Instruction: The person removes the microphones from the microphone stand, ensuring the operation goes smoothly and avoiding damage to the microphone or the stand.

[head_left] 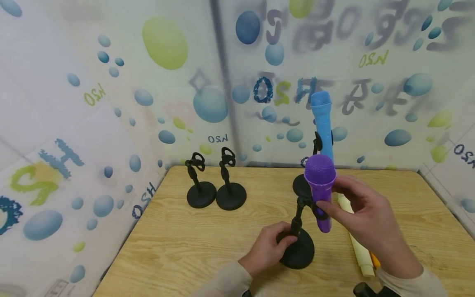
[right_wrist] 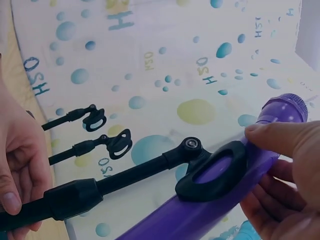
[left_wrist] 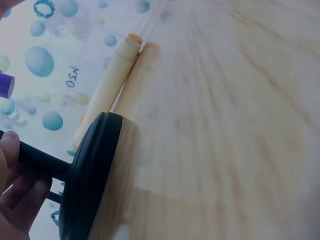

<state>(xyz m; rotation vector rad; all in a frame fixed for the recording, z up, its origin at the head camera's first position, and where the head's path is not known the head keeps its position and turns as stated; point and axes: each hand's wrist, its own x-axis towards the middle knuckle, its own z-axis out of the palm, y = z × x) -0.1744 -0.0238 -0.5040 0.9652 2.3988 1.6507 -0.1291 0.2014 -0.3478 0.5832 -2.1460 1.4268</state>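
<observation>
A purple toy microphone (head_left: 320, 181) stands nearly upright in the clip (right_wrist: 212, 172) of a black desk stand. My right hand (head_left: 365, 214) pinches the microphone's body just below its head, thumb on one side and fingers on the other. With my left hand (head_left: 269, 245) I grip the lower part of the stand's post, just above its round base (head_left: 298, 251). In the left wrist view the base (left_wrist: 95, 175) appears edge-on at the wooden surface. Behind, a blue microphone (head_left: 323, 123) sits in another black stand, whose base is partly hidden.
Two black stands (head_left: 200, 194) with bare clips stand together at the back left. A cream tube-shaped thing (head_left: 358, 247) lies to the right, partly behind my right hand, with something orange (head_left: 375, 260) beside it. Patterned sheeting (head_left: 167, 103) rises around the wooden table (head_left: 170, 247).
</observation>
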